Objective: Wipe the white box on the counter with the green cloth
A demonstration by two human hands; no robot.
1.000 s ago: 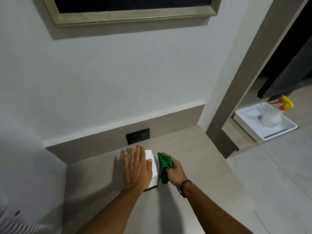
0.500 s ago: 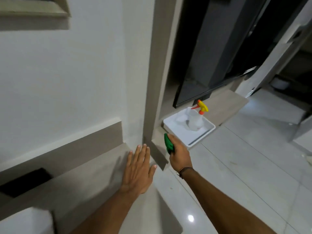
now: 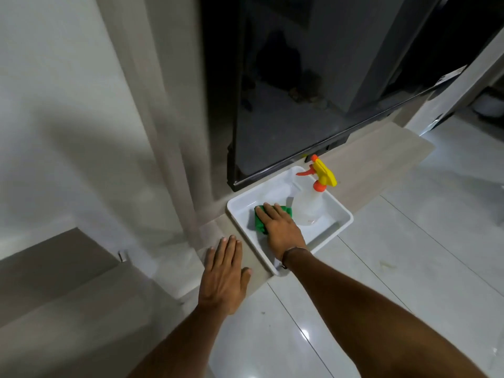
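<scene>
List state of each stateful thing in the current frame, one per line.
Green cloth: lying in the tray, under the right hand.
White rectangular plastic tray: sits on the low ledge, holding cloth and bottle.
Clear spray bottle with yellow-orange trigger head: upright in the tray.
Right hand: palm down on the cloth, fingers flat.
Left hand: open, fingers spread, holding nothing.
White box: not in view.

Glossy pale floor tiles [image 3: 409,282], white wall [image 3: 54,105], perhaps a dark screen [image 3: 300,91].

Person, two bare forearms, no sleeves visible. Right hand [image 3: 282,230]: thin dark wristband [image 3: 293,252], possibly a braided cord. Left hand [image 3: 223,276]: unadorned.
</scene>
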